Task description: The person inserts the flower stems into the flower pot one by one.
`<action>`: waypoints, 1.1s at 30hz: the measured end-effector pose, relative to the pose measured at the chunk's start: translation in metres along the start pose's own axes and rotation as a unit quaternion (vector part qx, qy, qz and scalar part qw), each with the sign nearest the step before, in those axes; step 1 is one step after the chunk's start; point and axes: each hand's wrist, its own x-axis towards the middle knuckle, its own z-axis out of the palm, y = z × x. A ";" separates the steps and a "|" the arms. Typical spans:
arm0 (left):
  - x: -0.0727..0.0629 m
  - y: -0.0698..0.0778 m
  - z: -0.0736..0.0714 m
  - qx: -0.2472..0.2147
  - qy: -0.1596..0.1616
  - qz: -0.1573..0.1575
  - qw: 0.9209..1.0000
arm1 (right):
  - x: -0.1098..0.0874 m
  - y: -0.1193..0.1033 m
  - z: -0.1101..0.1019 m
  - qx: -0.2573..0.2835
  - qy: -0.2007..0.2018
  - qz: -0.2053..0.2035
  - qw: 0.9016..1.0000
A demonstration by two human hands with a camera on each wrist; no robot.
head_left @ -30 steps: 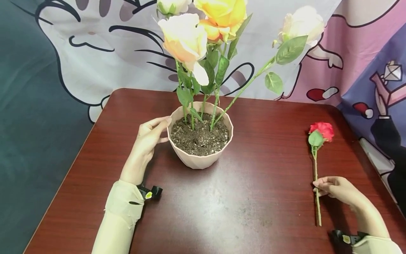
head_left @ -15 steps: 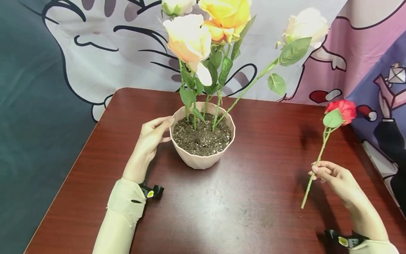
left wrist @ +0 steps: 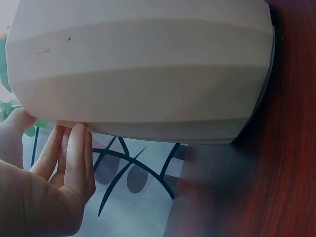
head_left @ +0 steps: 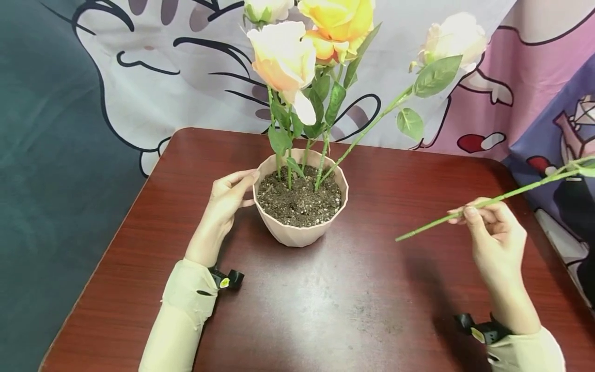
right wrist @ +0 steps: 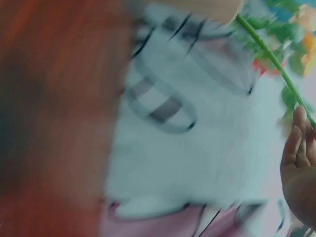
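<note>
A pale pink faceted flowerpot (head_left: 301, 235), filled with dark soil, stands on the table with several tall roses rising from it. My left hand (head_left: 222, 206) holds its left rim, thumb at the edge and fingers against the outer wall; in the left wrist view, the fingertips (left wrist: 76, 136) touch the side of the pot (left wrist: 143, 69). To the right, my right hand (head_left: 499, 237) pinches the green stem of a red rose (head_left: 425, 227) above the table. The stem's bare end points left towards the pot; its bloom lies outside the head view.
The dark red table (head_left: 372, 310) ends at a cartoon-printed curtain (head_left: 139, 103) behind. A pale rose (head_left: 453, 41) leans far out to the right from the pot. Peach (head_left: 283, 57) and yellow (head_left: 339, 26) roses stand upright over the soil.
My right hand has lifted the red rose off the table and tilted it nearly level, moving up and left, so its bloom has left view. My left hand stays at the flowerpot.
</note>
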 end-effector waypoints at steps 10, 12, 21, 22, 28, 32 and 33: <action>0.001 -0.003 0.004 -0.008 0.001 -0.008 1.000 | 0.028 -0.018 0.098 0.012 0.014 -0.133 0.991; 0.001 -0.003 0.003 -0.006 0.001 -0.011 1.000 | 0.031 -0.020 0.112 0.005 0.021 -0.148 0.989; 0.000 -0.003 0.002 0.001 0.002 -0.014 1.000 | 0.037 -0.026 0.153 -0.096 -0.041 -0.180 0.978; 0.000 -0.003 0.002 -0.001 0.003 -0.014 1.000 | 0.037 -0.026 0.156 -0.117 -0.053 -0.186 0.974; 0.000 -0.003 0.003 -0.007 0.005 -0.012 1.000 | 0.039 -0.016 0.163 -0.214 -0.158 -0.209 0.941; 0.000 -0.003 0.003 -0.010 0.006 -0.009 1.000 | 0.039 -0.004 0.165 -0.246 -0.217 -0.209 0.922; -0.001 -0.003 0.003 -0.009 0.006 -0.008 1.000 | 0.039 -0.001 0.165 -0.251 -0.224 -0.210 0.918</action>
